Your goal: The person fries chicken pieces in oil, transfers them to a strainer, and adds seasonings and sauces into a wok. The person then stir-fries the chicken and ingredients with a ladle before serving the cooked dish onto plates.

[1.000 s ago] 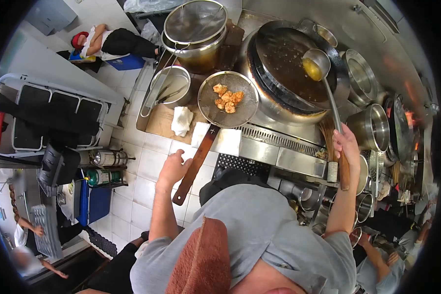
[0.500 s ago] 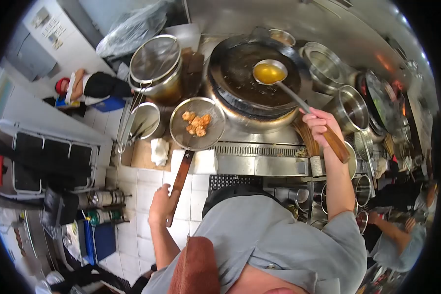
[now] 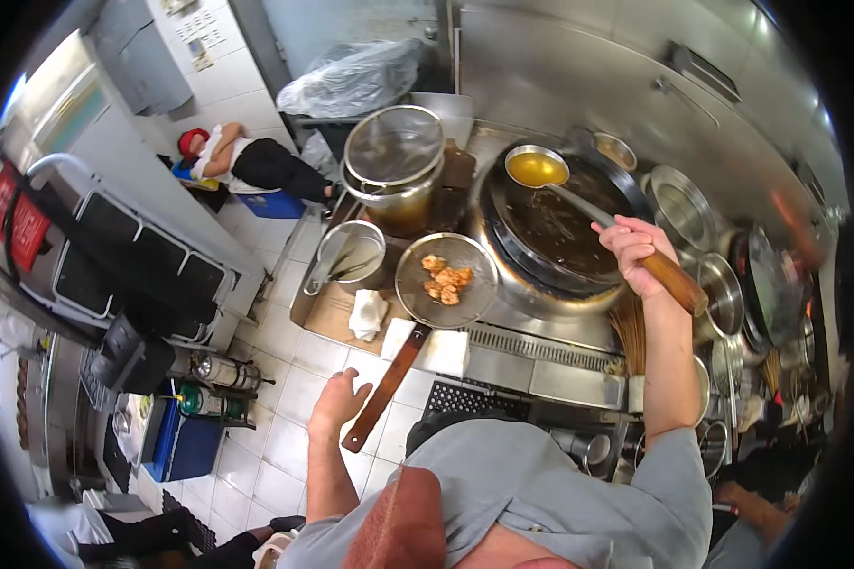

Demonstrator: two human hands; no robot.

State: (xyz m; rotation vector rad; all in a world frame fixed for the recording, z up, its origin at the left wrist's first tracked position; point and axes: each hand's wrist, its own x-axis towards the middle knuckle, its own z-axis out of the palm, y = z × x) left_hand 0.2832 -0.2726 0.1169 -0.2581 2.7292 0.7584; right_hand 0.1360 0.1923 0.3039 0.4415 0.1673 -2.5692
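My right hand [image 3: 639, 254] is wrapped round the wooden handle of a ladle [image 3: 537, 167], whose bowl holds yellow liquid above the far left rim of a wok [image 3: 579, 223] of dark oil. Left of the wok, a round mesh strainer [image 3: 410, 275] carries several browned fried pieces [image 3: 446, 279]. Its wooden handle points down toward me. Beside that handle is my left hand [image 3: 340, 400], fingers apart, holding nothing.
Left of the wok stand a pot with a mesh sieve over it [image 3: 395, 147] and a metal container with utensils [image 3: 351, 254]. White cloths [image 3: 367, 315] lie on the counter edge. A person [image 3: 247, 161] sits at the upper left. More pots [image 3: 721, 294] stand right.
The ladle has moved from the wok's right side to above its far left rim, now level and filled with yellow liquid. My right hand has moved up and left with it.
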